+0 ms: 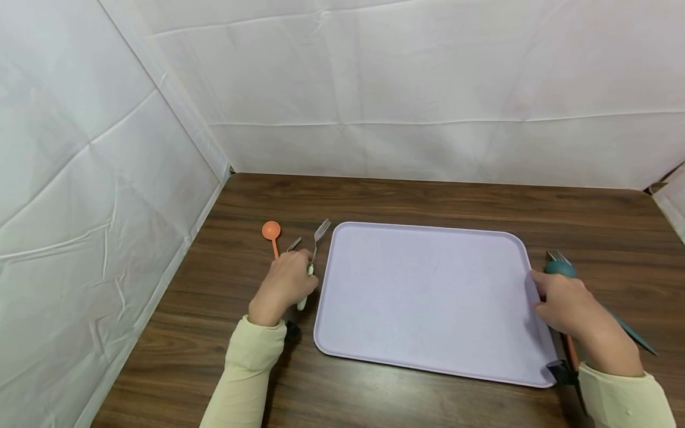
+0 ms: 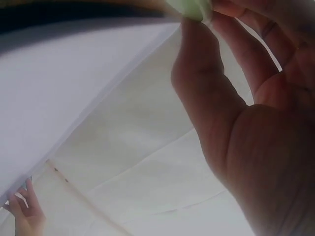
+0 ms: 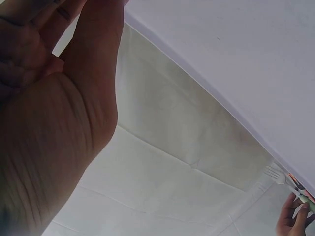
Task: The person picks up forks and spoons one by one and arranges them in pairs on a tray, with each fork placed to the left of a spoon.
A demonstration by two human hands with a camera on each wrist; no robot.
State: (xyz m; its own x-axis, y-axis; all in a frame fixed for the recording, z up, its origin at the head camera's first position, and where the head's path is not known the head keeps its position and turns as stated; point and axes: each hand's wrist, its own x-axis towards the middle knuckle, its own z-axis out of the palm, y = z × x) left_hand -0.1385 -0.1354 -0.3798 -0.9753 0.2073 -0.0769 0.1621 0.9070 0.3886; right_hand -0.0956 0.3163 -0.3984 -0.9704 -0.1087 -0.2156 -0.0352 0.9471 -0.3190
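A pale lavender tray lies on the wooden table. Just left of it, my left hand pinches the pale green handle of a fork; in the left wrist view the thumb presses that green handle. Under and beside this hand are an orange spoon and a second, smaller fork, their lower parts hidden. My right hand has its fingertips at the tray's right rim. A teal spoon, a fork and an orange-red handle show around it.
White cloth hangs behind the table, and another white sheet runs along its left side. Both wrists wear dark bands, and the sleeves are pale yellow.
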